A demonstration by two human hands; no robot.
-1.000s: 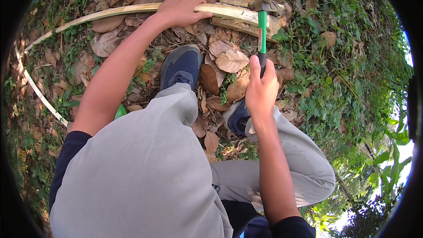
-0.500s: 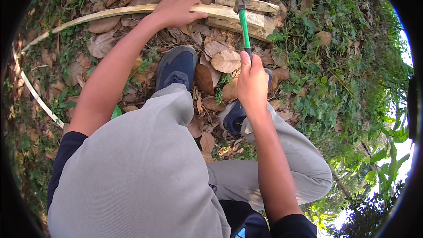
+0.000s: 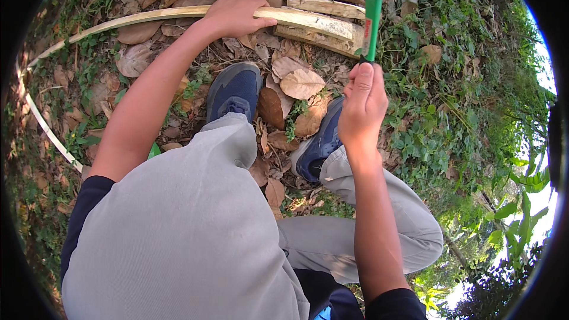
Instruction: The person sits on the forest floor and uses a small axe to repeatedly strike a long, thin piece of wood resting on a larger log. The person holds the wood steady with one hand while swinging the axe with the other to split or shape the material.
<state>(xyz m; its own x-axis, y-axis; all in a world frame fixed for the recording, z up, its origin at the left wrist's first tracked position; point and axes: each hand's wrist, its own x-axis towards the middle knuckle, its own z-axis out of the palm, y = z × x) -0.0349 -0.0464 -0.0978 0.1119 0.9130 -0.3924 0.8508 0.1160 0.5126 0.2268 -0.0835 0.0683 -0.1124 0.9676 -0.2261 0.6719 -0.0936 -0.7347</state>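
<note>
My left hand is closed round a long pale wooden strip, the thumb along its near side. From there the strip runs far off to the left; its right end rests over a short wooden block on the ground. Another short piece of wood lies just beyond it. In my right hand is a claw hammer with a green handle and dark grip, gripped low on the handle. The hammer's head is raised up and to the right of the strip's end, apart from the wood.
Dry brown leaves and green ground plants cover the soil. My shoes stand close to the wood, with my grey trouser legs in front. A second pale strip slants down at the far left.
My right hand has lifted the hammer off the strip's end, up and to the right. The left hand still holds the strip in nearly the same place.
</note>
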